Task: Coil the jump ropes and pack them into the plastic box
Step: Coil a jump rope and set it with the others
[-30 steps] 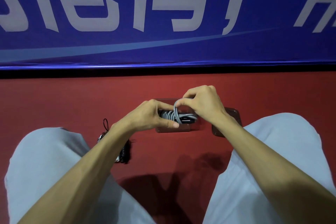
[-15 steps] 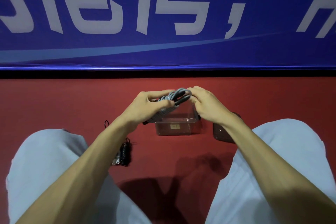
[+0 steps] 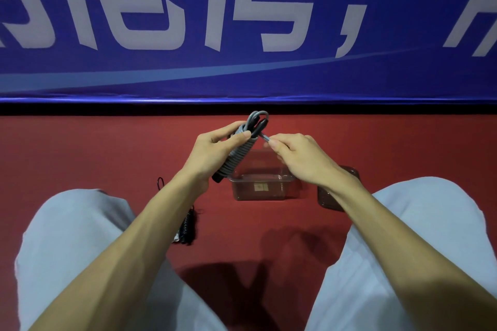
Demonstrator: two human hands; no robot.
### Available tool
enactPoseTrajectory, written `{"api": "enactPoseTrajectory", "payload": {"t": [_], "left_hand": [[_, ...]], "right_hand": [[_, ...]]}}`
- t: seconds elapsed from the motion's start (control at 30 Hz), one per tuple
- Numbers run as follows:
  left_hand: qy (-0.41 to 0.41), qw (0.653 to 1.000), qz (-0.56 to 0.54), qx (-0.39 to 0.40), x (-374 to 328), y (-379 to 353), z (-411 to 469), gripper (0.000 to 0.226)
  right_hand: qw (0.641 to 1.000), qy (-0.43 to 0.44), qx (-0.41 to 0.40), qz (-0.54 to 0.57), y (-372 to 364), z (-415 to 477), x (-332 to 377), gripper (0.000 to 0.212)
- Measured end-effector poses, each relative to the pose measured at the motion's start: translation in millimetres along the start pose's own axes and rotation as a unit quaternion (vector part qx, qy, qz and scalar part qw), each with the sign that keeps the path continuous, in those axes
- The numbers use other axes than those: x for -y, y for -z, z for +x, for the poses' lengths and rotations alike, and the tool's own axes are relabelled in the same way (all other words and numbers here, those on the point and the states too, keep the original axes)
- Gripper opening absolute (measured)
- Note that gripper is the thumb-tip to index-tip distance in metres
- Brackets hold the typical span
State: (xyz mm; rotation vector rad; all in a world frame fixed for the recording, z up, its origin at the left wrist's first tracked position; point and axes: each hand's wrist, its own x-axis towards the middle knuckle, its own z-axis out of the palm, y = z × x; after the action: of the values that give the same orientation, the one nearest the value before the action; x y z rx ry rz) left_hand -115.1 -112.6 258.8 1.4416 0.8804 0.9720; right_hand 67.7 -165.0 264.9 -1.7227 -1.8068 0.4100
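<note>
Gripped in the left hand [image 3: 212, 154], fingers curled round its wound middle: coiled grey jump rope [image 3: 238, 154], tilted, above the open plastic box [image 3: 258, 197] on the red floor [image 3: 107, 156]. Pinched between thumb and forefinger of the right hand [image 3: 304, 161]: loose rope end [image 3: 265, 138]. Left of the box, on the floor: black jump rope [image 3: 188, 226].

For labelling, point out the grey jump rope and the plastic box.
grey jump rope [image 3: 237, 155]: head view, on the wrapped middle coils.
plastic box [image 3: 247, 191]: head view, on its near wall.
</note>
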Motion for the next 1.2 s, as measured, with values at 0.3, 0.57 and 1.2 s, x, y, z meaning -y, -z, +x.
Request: {"api": "enactPoseTrajectory", "payload": {"t": [0.3, 0.57, 1.2], "left_hand": [[-0.033, 0.985, 0.169, -0.030, 9.2, 14.6, 5.7, 0.029], [0.007, 0.999, 0.048, 0.003, -2.6, 6.1, -2.2, 0.021], [0.068, 0.994, 0.072, 0.034, 8.2, 11.5, 6.2, 0.015]], "right_hand": [[0.968, 0.210, -0.131, 0.050, -8.5, -8.7, 4.6, 0.024], [0.963, 0.217, -0.123, 0.098, -10.2, -6.8, -2.8, 0.027], [0.932, 0.222, -0.269, 0.097, 1.9, 4.7, -8.7, 0.024]]}}
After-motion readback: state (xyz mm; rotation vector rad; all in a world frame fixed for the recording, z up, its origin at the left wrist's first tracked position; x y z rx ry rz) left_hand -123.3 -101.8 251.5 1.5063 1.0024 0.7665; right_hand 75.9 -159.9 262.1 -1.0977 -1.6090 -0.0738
